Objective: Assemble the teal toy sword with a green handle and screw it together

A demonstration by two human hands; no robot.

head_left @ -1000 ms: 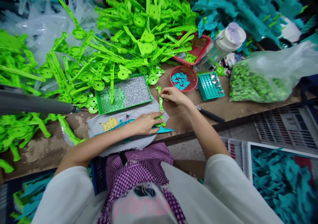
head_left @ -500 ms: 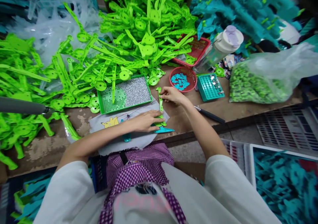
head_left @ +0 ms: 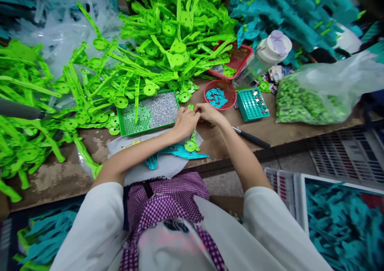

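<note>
A lime-green long plastic part (head_left: 191, 145) with a round disc end lies over a teal plastic piece (head_left: 180, 150) on a grey cloth (head_left: 168, 165). My left hand (head_left: 185, 123) reaches across the green part's shaft and covers its middle, fingers curled. Opposite it, my right hand (head_left: 209, 114) is closed in a pinch, its fingertips meeting those of my left hand near the green part's far end. Whatever sits between the fingertips is hidden. Just beyond the left hand is a green perforated tray (head_left: 135, 131) holding small silvery pieces (head_left: 163, 109).
Lime-green parts (head_left: 177, 59) are heaped at the back and left. A red bowl (head_left: 231, 99) with teal bits, a teal holed box (head_left: 252, 105), a black-handled tool (head_left: 255, 139), a lidded bottle (head_left: 265, 61) and a plastic bag of green pieces (head_left: 312, 99) stand right.
My left hand has lifted off the green part's near end and moved up to meet my right hand, uncovering the disc and more of the teal piece. My right hand stays near the far end.
</note>
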